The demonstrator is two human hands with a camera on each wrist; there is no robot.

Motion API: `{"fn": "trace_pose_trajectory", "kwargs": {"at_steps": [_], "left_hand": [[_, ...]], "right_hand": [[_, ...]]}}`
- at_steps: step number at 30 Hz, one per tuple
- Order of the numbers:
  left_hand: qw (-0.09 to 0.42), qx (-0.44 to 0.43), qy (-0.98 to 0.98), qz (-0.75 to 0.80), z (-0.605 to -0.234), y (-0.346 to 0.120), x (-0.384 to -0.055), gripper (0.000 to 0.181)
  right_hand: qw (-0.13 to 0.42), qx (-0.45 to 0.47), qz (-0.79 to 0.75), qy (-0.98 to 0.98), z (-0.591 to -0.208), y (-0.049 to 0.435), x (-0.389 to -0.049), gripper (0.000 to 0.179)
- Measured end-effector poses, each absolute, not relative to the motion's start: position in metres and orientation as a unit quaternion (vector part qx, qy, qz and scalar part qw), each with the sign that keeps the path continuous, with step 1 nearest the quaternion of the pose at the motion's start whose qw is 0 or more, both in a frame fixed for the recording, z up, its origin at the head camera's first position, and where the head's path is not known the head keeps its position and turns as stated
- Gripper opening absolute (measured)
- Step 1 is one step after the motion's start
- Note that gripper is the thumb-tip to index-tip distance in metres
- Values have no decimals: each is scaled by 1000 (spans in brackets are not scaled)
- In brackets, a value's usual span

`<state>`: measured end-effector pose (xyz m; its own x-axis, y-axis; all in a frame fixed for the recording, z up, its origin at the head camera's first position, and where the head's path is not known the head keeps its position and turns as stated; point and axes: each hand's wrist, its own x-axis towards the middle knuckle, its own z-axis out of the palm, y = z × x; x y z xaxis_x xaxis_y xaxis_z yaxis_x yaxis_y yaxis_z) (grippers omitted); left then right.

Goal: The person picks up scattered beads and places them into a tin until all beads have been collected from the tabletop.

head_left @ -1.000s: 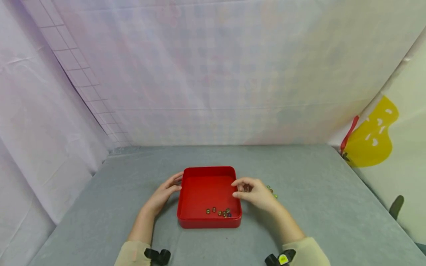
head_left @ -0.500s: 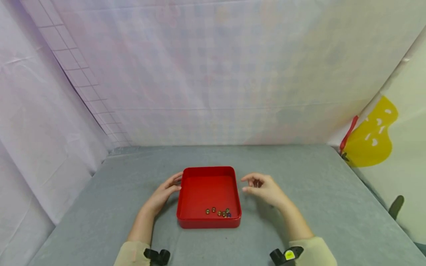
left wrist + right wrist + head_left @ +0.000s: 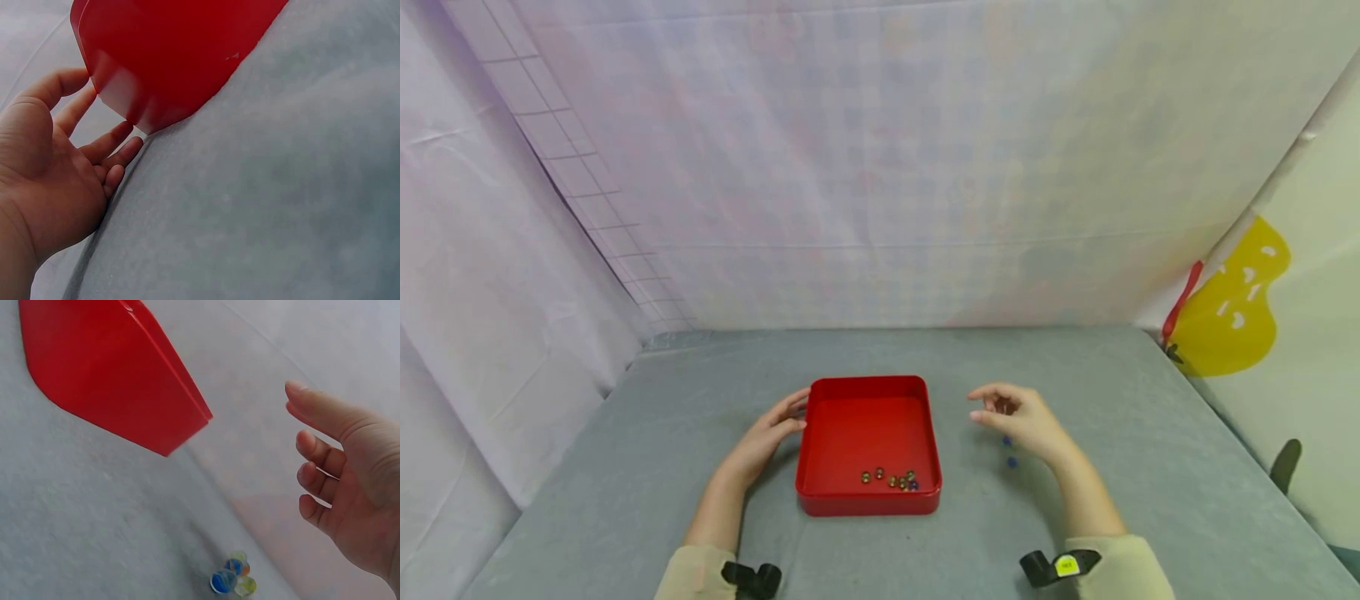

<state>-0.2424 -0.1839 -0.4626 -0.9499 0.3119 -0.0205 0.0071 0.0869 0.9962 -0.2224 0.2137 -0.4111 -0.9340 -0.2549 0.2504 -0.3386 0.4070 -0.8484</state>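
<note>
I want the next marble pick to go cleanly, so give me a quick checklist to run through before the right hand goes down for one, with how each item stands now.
1. Right hand holds nothing: ok, its fingers are loosely curled and nothing shows between them.
2. Loose marbles within reach: ok, a small cluster lies on the grey cloth below that hand.
3. Red tray steadied: ok, the left hand rests with its fingers against the tray's left wall.
4. Tray has room: ok, only a few marbles in the tray sit along its near wall.
5. Exact count of loose marbles: cannot tell, they bunch together.
</note>
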Motion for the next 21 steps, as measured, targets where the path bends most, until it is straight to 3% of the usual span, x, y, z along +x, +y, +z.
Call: {"fn": "trace_pose_trajectory", "kwargs": {"at_steps": [21], "left_hand": [[112,101,734,662,-461,-183,-241,52]], "right_hand": [[63,187,515,-834,-433,253,-230,26]]}}
